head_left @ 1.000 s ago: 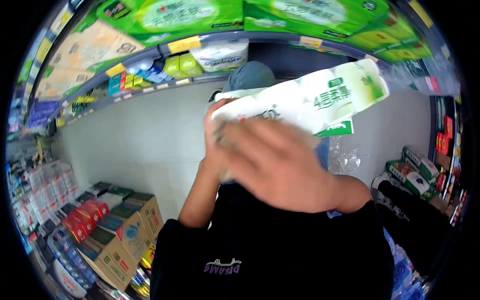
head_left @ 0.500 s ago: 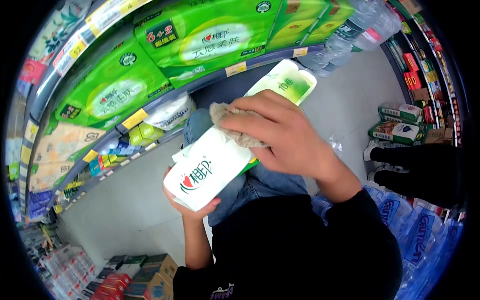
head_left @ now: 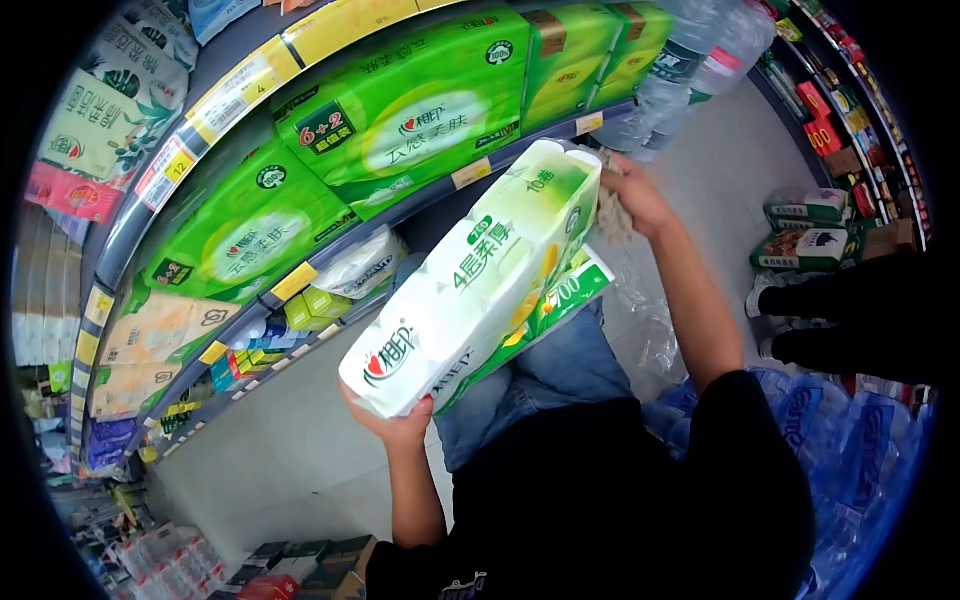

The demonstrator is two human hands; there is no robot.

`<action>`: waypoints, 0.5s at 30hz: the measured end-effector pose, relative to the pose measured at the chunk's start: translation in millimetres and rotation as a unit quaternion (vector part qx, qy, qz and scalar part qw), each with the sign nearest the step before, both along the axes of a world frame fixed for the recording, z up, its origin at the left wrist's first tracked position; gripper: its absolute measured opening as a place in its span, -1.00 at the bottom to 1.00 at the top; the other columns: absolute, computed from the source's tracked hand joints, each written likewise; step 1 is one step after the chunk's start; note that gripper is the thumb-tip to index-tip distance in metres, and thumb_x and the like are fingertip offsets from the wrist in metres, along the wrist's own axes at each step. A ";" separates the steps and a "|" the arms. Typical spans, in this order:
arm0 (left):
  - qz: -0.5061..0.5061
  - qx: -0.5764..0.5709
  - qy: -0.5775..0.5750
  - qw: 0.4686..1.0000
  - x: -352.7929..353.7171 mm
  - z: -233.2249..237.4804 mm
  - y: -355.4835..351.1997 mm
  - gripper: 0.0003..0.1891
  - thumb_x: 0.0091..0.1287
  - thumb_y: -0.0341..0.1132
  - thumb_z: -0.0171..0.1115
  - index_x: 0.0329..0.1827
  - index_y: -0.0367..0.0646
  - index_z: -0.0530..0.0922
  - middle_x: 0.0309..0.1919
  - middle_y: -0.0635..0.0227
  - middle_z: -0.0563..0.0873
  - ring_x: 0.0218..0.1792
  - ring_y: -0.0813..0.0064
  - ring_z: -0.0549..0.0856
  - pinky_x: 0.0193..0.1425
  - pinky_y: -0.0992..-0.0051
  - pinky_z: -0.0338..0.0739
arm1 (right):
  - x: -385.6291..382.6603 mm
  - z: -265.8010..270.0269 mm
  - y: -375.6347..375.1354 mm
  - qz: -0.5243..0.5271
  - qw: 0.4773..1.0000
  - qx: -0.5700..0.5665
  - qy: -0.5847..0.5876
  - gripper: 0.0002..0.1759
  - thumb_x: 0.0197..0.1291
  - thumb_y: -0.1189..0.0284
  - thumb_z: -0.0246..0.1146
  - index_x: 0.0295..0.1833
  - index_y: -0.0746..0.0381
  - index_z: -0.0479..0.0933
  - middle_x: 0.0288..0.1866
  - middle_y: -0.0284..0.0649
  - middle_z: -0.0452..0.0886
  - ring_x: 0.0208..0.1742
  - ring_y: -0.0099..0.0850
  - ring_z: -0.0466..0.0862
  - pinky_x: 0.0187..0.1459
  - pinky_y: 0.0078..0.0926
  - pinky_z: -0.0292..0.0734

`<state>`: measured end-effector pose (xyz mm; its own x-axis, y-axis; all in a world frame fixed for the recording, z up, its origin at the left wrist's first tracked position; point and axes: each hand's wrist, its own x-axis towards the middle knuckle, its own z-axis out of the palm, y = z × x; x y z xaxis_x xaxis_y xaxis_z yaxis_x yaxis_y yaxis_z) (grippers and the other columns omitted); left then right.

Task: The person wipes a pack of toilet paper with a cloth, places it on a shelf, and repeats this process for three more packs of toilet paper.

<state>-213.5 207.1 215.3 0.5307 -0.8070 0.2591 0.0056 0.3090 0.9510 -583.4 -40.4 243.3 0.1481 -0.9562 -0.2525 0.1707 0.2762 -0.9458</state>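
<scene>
A long white-and-green pack of toilet paper rolls (head_left: 470, 265) lies slanted over my lap, its printed top facing up. My left hand (head_left: 400, 425) grips its near left end, thumb at the lower edge and the other fingers mostly hidden beneath. At the far right end, my right hand (head_left: 640, 198) is closed round a beige cloth (head_left: 612, 218), which touches the end of the pack. Below the pack's right side, a green-and-white printed edge (head_left: 570, 292) sticks out over my jeans (head_left: 560, 365).
Large green tissue packs (head_left: 410, 120) fill the shelf ahead, with price tags (head_left: 472, 172) along its edge. Wrapped water bottles (head_left: 840, 450) stand at my right. A person in black trousers (head_left: 840, 310) is beside me, near stacked bags (head_left: 800, 245). Boxes (head_left: 300, 570) sit lower left.
My right hand with the cloth has moved from the middle of the pack to its far right end, uncovering the printed top. My left hand still holds the near end.
</scene>
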 end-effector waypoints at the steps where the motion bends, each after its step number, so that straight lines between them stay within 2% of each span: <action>1: -0.009 -0.007 0.018 1.000 0.8 3.7 -4.2 0.16 -0.15 0.02 0.74 0.41 -0.43 0.22 0.21 0.06 0.52 0.23 0.23 0.59 0.36 0.22 0.51 | 16.5 -3.1 11.4 -0.005 1.000 0.012 -0.024 -0.64 0.43 0.51 0.14 0.29 0.29 0.53 0.10 -0.24 0.71 0.00 -0.46 0.72 0.08 -0.50 0.63; 2: -0.009 -0.022 0.028 0.999 4.0 1.1 -8.1 0.10 -0.07 -0.06 0.71 0.44 -0.43 0.22 0.24 0.03 0.52 0.25 0.21 0.59 0.37 0.21 0.52 | 26.6 -6.6 17.4 -0.012 0.998 0.026 -0.049 -0.64 0.45 0.51 0.13 0.31 0.29 0.51 0.11 -0.25 0.71 0.00 -0.47 0.72 0.07 -0.53 0.63; 4: -0.032 0.010 0.141 0.989 7.8 13.4 -15.8 -0.02 0.06 -0.14 0.62 0.46 -0.40 0.23 0.26 -0.01 0.54 0.24 0.17 0.62 0.36 0.19 0.54 | 25.0 -1.5 19.7 0.001 0.997 -0.004 -0.079 -0.67 0.44 0.49 0.13 0.26 0.29 0.54 0.09 -0.24 0.71 -0.01 -0.48 0.72 0.04 -0.53 0.63; 5: -0.052 0.036 0.199 0.978 13.0 16.6 -17.1 -0.14 0.18 -0.22 0.51 0.47 -0.38 0.24 0.28 -0.04 0.55 0.21 0.13 0.66 0.33 0.17 0.57 | 18.6 1.9 19.6 0.009 0.996 -0.023 -0.080 -0.68 0.44 0.48 0.14 0.25 0.29 0.54 0.08 -0.23 0.71 -0.01 -0.48 0.72 0.03 -0.53 0.63; 6: -0.049 0.091 0.219 0.970 14.4 27.3 -19.8 -0.28 0.32 -0.16 0.38 0.43 -0.40 0.31 0.23 -0.04 0.60 0.17 0.17 0.70 0.26 0.23 0.62 | 12.7 8.0 18.5 0.018 0.996 -0.043 -0.080 -0.68 0.44 0.47 0.14 0.23 0.29 0.55 0.06 -0.23 0.71 -0.02 -0.49 0.72 0.03 -0.54 0.63; 8: -0.097 0.164 0.302 0.934 17.1 43.7 -25.2 -0.38 0.45 -0.08 0.22 0.38 -0.41 0.39 0.17 -0.03 0.66 0.11 0.20 0.73 0.19 0.28 0.64 | 6.4 36.2 32.7 0.023 0.997 -0.068 0.013 -0.73 0.43 0.47 0.15 0.15 0.31 0.58 -0.02 -0.28 0.72 -0.06 -0.53 0.70 0.00 -0.57 0.60; 9: -0.089 0.198 0.294 0.931 10.8 56.5 -28.7 -0.41 0.51 -0.03 0.13 0.34 -0.41 0.45 0.12 -0.01 0.70 0.05 0.22 0.76 0.15 0.31 0.65 | 4.9 46.6 40.5 0.022 0.996 -0.077 0.043 -0.74 0.42 0.48 0.16 0.13 0.31 0.59 -0.04 -0.29 0.72 -0.07 -0.54 0.70 -0.01 -0.58 0.59; 15: -0.172 0.240 0.261 0.919 26.2 32.6 -36.8 -0.46 0.53 -0.10 0.13 0.37 -0.36 0.37 0.11 0.03 0.69 0.02 0.32 0.77 0.10 0.40 0.67 | -15.7 31.7 70.3 0.020 0.986 -0.063 0.156 -0.75 0.39 0.48 0.21 0.10 0.32 0.62 -0.06 -0.30 0.72 -0.10 -0.55 0.67 -0.02 -0.58 0.56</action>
